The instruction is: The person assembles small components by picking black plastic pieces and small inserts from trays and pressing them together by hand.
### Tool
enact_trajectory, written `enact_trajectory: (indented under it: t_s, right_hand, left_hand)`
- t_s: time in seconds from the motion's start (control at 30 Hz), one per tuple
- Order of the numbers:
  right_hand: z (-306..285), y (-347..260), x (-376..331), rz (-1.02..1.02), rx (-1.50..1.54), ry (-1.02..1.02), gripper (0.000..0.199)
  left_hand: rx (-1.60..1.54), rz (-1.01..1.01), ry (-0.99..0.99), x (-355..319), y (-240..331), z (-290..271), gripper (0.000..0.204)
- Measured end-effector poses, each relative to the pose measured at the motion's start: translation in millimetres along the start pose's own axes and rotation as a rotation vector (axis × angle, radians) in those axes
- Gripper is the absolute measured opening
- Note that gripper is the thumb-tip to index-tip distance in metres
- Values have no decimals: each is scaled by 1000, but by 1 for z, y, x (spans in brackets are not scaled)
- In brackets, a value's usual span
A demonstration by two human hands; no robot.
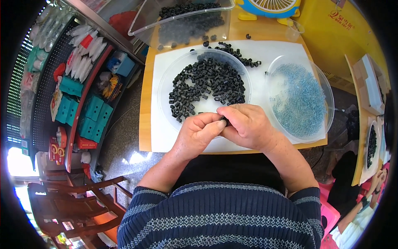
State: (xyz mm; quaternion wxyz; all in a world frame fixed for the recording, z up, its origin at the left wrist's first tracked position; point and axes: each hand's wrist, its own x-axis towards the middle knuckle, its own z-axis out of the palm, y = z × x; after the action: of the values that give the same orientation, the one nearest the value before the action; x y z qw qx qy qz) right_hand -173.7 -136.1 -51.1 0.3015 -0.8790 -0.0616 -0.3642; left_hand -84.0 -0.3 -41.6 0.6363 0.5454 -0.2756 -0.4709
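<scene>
My left hand (198,133) and my right hand (247,125) meet over the near edge of the table. Between their fingertips they pinch a small black part (224,119), mostly hidden by the thumbs and fingers. Just beyond them stands a round, clear plastic tub (162,89) holding many short black cylindrical parts (215,76). To the right, a second clear round tub (331,103) contains a spread of tiny, light blue translucent pieces (302,99).
A clear bin (137,27) of black parts stands at the back; loose black parts (244,61) lie near it. Behind is a blue and yellow fan (269,6). Shelves of goods (68,89) and a wooden chair (74,207) are left. Another person (352,216) sits right.
</scene>
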Motion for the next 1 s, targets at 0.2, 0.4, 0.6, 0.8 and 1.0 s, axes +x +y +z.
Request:
enact_trajectory:
  t_s: [0.2,0.4,0.6,0.8,1.0]
  right_hand:
    - [-7,2,1,72,44,6,26]
    - [-5,-20,-1,184,150,-169,27]
    - [-4,-31,-3,107,218,-24,24]
    - [-7,-36,1,128,261,0,25]
    - [-16,-38,6,228,211,-102,28]
  left_hand:
    - [276,115,10,0,9,-11,56]
    - [516,374,-145,4,9,0,97]
    - [718,690,24,3,8,15,66]
    - [695,705,70,2,12,19,66]
    - [551,563,79,-1,11,21,58]
